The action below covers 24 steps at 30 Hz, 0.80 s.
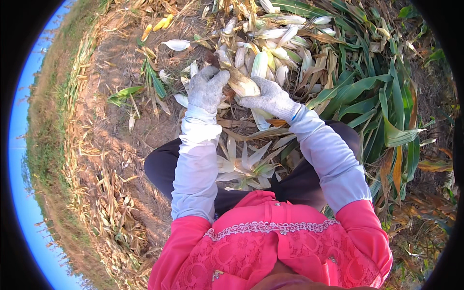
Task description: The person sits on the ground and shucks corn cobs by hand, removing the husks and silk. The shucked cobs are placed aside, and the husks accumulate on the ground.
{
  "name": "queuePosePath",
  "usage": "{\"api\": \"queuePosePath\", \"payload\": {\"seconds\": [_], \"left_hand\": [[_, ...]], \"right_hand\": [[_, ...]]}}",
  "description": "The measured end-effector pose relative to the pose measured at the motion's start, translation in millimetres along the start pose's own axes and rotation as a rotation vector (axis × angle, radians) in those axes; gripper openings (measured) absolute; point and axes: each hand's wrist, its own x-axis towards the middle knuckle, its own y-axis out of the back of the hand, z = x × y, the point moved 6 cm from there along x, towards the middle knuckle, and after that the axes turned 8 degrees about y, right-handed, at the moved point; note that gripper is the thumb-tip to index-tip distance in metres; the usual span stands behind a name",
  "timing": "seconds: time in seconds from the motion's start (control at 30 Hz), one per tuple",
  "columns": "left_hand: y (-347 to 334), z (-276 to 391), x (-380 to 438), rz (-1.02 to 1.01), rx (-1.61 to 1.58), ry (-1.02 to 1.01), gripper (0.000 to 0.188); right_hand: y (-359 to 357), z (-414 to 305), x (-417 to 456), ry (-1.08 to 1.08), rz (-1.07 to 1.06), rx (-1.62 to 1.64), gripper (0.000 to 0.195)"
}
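Between my two gloved hands is an ear of corn in its dry husk (240,82), tilted, with brown silk at its upper left end. My left hand (208,87), in a pale knit glove, is at the silk end, its thumb against the husk. Around the thicker lower right end, my right hand (270,95) has its fingers closed. Just beyond the hands lies a pile of corn ears in pale husks (279,50); one greenish ear (260,65) stands out close to the held one. Loose peeled husks (250,165) are spread on the ground between my legs.
Green and drying corn stalks with leaves (373,98) lie heaped along the right. Several bare yellow cobs (162,23) rest on the soil at the upper left. A band of dry husks and stalks (116,217) runs down the left side, with grassy growth (47,145) beyond it.
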Motion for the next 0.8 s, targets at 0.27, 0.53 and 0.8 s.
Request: {"api": "queuePosePath", "payload": {"seconds": [0.27, 0.53, 0.8], "left_hand": [[-18.4, -4.3, 7.0, 0.075, -0.360, 0.035, 0.026], [-81.6, -21.7, 9.4, -0.164, -1.583, 0.271, 0.023], [-96.3, -29.0, 23.9, -0.371, -1.656, 0.177, 0.035]], "right_hand": [[6.4, -16.9, -5.1, -0.014, 0.197, -0.220, 0.063], [6.5, 22.1, 2.3, 0.062, 0.500, 0.291, 0.059], [-1.1, 32.1, 14.5, -0.056, 0.425, 1.043, 0.050]]}}
